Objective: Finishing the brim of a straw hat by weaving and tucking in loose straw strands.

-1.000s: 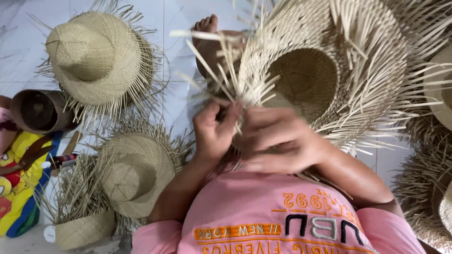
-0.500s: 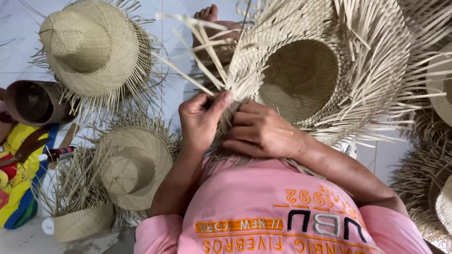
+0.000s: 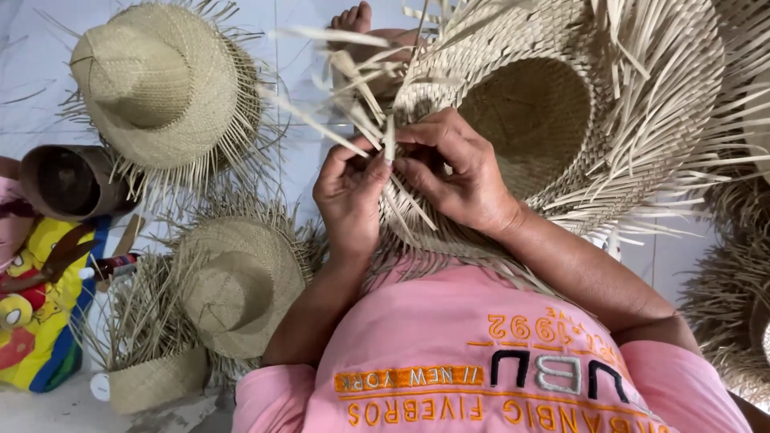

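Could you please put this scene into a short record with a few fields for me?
Setting: pale tiled floor
Left hand: pinching straw strands at the brim
Right hand: pinching the same strands, fingers on the brim
Work piece: unfinished straw hat, crown opening upward, loose strands around the edge
Nearby: two woven hats, crowns up; brown cylinder; colourful bag

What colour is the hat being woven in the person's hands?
Pale straw-beige, a natural woven tan, seen best in the head view on the unfinished hat.
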